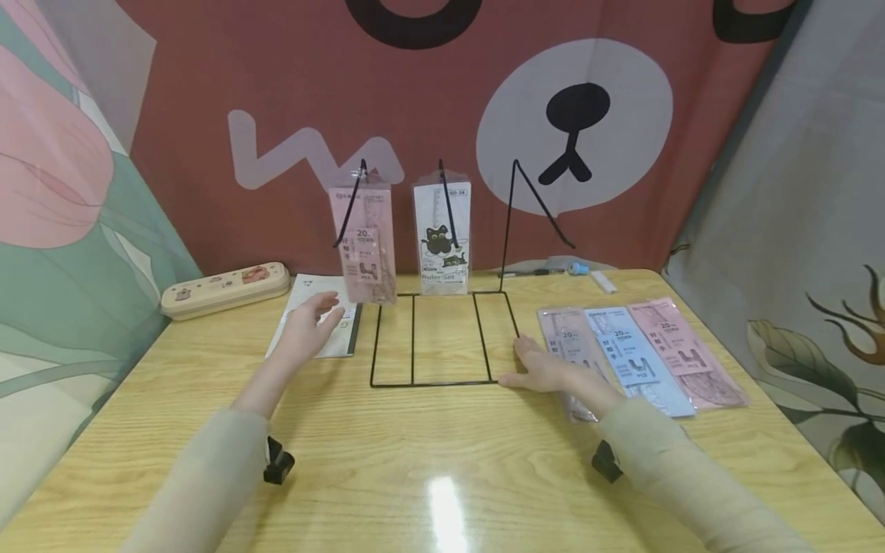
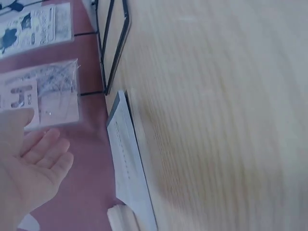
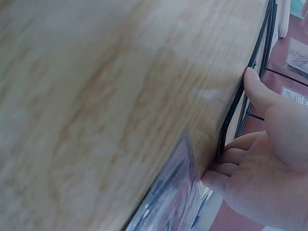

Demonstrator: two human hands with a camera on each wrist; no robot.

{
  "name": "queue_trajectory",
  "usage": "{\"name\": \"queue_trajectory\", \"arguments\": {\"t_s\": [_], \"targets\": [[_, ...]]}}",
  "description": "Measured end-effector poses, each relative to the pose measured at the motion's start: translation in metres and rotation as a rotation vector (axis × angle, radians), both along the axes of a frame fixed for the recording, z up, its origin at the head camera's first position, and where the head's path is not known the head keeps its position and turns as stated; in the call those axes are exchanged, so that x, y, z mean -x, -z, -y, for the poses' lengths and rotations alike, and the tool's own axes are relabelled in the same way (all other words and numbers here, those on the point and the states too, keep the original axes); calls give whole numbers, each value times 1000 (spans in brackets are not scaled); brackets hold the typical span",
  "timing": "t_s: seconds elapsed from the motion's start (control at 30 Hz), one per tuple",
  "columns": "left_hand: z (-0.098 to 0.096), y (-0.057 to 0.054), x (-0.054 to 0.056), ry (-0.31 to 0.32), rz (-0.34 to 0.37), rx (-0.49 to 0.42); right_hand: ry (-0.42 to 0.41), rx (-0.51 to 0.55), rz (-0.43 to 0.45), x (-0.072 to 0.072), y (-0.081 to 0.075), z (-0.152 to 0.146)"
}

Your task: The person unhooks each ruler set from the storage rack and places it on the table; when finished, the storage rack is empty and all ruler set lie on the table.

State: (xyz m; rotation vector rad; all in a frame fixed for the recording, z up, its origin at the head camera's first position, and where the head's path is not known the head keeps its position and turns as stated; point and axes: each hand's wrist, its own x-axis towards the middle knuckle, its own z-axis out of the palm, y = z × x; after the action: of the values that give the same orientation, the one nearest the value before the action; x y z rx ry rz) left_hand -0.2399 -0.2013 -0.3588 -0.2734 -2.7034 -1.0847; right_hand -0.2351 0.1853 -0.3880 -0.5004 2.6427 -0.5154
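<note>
A black wire display rack [image 1: 452, 383] stands on the table, with three upright hooks at its back. From the left hook hangs a pink ruler set pack [image 1: 368, 253]; a white ruler set pack [image 1: 442, 261] with black cats hangs from the middle one. The right hook carries no pack. My right hand [image 1: 546, 369] holds the rack's front right corner, thumb at the front bar and fingers along the side bar. Just left of the pink pack, my left hand [image 1: 309, 326] hovers over a booklet [image 1: 328, 338], its fingers loosely bent and holding nothing.
Right of the rack lie a pale pink pack [image 1: 568, 326], a blue pack [image 1: 632, 361] and another pink pack [image 1: 681, 353]. A cream pencil case [image 1: 226, 290] sits at the back left. Behind the rack are a blue-capped item [image 1: 578, 269] and a white eraser-like block [image 1: 604, 282].
</note>
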Motion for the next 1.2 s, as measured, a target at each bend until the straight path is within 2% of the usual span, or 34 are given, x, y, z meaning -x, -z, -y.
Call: {"name": "queue_trajectory", "arguments": {"t_s": [0.13, 0.27, 0.63, 0.77, 0.93, 1.2], "targets": [[1, -1, 10, -69, 15, -122, 3, -1, -2, 1, 0, 1], [-2, -2, 21, -103, 33, -199, 5, 0, 0, 0, 1, 1], [-16, 0, 40, -157, 80, -257, -1, 8, 6, 0, 1, 0], [-20, 2, 40, -135, 124, -301, 0, 10, 5, 0, 0, 0], [-25, 4, 40, -73, 166, -378, -1, 5, 6, -1, -1, 1], [-30, 8, 35, -32, 153, -354, 1, 10, 9, -1, -1, 1]]}}
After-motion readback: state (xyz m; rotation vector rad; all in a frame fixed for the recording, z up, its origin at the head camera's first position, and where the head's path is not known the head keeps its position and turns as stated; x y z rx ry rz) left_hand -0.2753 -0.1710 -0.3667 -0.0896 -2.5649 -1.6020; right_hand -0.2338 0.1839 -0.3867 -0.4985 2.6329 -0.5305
